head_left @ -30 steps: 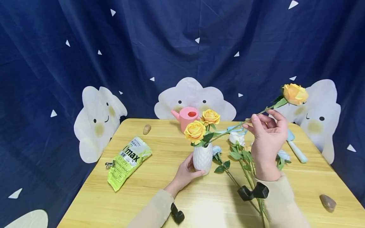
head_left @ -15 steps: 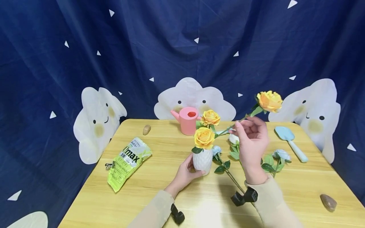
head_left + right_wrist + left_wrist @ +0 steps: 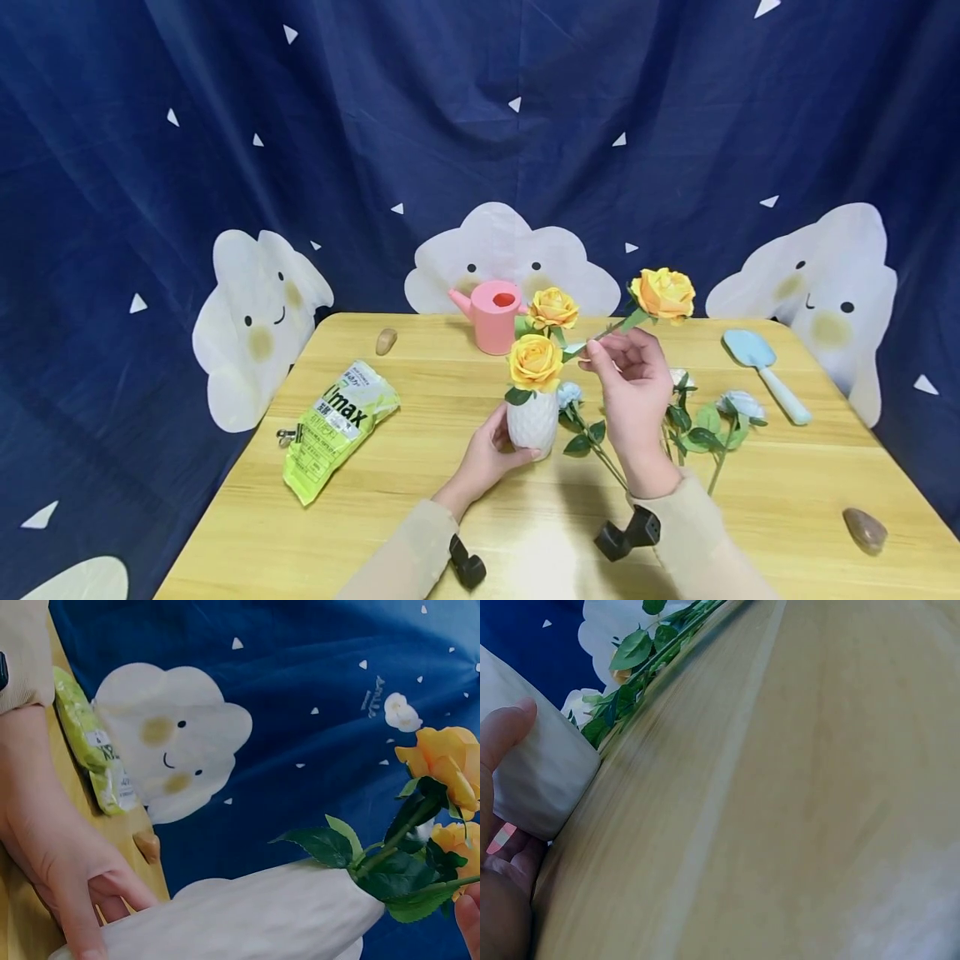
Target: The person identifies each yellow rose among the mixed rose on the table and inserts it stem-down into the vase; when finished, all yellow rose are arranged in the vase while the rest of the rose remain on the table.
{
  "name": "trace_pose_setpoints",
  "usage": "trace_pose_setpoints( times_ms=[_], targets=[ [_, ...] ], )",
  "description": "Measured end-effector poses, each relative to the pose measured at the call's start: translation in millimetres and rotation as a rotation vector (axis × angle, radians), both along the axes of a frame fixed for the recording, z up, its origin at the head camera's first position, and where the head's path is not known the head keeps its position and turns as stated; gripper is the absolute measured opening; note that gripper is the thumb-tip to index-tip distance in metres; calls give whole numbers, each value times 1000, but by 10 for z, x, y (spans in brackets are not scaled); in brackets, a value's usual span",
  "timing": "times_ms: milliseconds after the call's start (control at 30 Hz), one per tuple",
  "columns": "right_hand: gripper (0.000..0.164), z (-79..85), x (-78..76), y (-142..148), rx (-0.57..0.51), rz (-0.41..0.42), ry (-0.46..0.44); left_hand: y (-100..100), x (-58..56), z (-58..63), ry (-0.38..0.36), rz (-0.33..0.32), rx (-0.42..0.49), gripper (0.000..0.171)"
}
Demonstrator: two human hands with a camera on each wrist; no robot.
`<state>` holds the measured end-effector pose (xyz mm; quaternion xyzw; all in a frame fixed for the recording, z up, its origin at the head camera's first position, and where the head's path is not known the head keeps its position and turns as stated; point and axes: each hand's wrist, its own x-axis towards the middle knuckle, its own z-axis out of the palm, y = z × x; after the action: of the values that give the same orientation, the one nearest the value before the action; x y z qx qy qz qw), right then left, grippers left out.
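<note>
Held yellow rose lowered, brought nearer white vase! Stem pinched by right hand, seemingly fed deeper inside. Vase gripped upright on table by left hand, fingers curled.

In the head view, the front layered yellow rose hides the mouth of the white textured vase. The right wrist view cuts off most of the right hand. Fine print on the green-and-white plastic bag is illegibly small.
</note>
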<state>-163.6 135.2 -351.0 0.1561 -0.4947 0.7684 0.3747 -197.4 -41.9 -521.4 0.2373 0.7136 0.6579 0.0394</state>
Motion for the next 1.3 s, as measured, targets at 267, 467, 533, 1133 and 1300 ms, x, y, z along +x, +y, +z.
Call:
trace_pose_setpoints(
  times_ms=[267, 467, 533, 1133, 1300],
  targets=[
    [12, -29, -24, -14, 89, 2, -38, 14, -23, -55, -5, 1, -4, 74],
    [12, -27, -26, -26, 259, -54, -181, -9, 57, 140, 18, -14, 11, 74],
    [9, -49, -19, -31, 316, -81, -244, -11, 77, 188, 13, -17, 1, 74],
    [16, -320, 189, 159, 371, -142, -525, -45, 77, 237, 15, -19, -5, 77],
    [17, -441, 296, 353, 446, -140, -587, -40, 90, 246, 10, -12, -42, 77]
  ],
)
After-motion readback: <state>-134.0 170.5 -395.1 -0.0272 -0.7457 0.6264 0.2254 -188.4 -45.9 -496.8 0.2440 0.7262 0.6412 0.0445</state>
